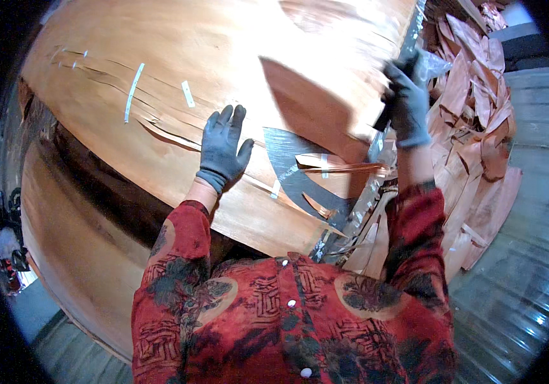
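Note:
My left hand (223, 146), in a grey glove, lies flat on a large tan wood veneer sheet (178, 57), fingers stretched out. Cracks run through the sheet beside it, and a long pale strip of tape (134, 93) and a short one (188, 94) are stuck across it. My right hand (410, 105), gloved too, is raised at the table's right edge and closed around something dark, blurred by motion. Clear plastic (434, 66) shows beside its fingers. Below and left of that hand, a gap in the veneer bares the dark tabletop (287, 160), where thin veneer slivers (345, 168) lie.
A heap of torn veneer scraps (460, 121) lies to the right of the table edge. Beyond it runs a grey ribbed surface (540, 192). At the left, below the sheet's edge, another curved brown sheet (89, 224) sits lower down.

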Tool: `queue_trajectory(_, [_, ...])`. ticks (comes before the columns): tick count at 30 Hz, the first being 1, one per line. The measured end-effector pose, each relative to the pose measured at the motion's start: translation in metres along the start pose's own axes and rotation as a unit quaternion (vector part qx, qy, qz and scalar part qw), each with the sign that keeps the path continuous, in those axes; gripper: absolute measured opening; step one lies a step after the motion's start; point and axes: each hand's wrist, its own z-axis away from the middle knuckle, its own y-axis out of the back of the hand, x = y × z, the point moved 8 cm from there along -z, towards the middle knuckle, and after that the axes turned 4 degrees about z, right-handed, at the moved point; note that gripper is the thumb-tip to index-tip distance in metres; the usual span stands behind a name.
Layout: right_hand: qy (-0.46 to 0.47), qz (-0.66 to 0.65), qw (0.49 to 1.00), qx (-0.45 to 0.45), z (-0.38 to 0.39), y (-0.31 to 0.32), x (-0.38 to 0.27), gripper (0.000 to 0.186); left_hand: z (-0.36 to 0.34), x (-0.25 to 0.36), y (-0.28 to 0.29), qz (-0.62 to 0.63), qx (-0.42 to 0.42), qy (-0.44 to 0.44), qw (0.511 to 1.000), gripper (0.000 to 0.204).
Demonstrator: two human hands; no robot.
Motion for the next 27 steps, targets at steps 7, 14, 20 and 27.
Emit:
queue_trajectory(7, [0.156, 0.501, 0.833, -0.174, 0.077, -0.03, 0.058, 0.072, 0.002, -0.004, -0.001, 0.014, 0.007, 0.002, 1.0, 0.075])
queue_trajectory(14, [0.101, 0.693, 0.699, -0.143, 0.166, 0.049, 0.073, 0.037, 0.001, -0.003, -0.002, 0.006, 0.011, 0.008, 1.0, 0.074])
queue_trajectory(20, [0.057, 0.52, 0.852, -0.015, 0.14, 0.104, 0.038, 0.04, -0.006, 0.008, -0.001, -0.031, -0.012, -0.011, 0.999, 0.072])
queue_trajectory(27, [0.094, 0.413, 0.898, -0.117, -0.027, -0.08, 0.064, 0.036, -0.004, 0.001, 0.01, 0.027, -0.002, -0.001, 1.0, 0.071])
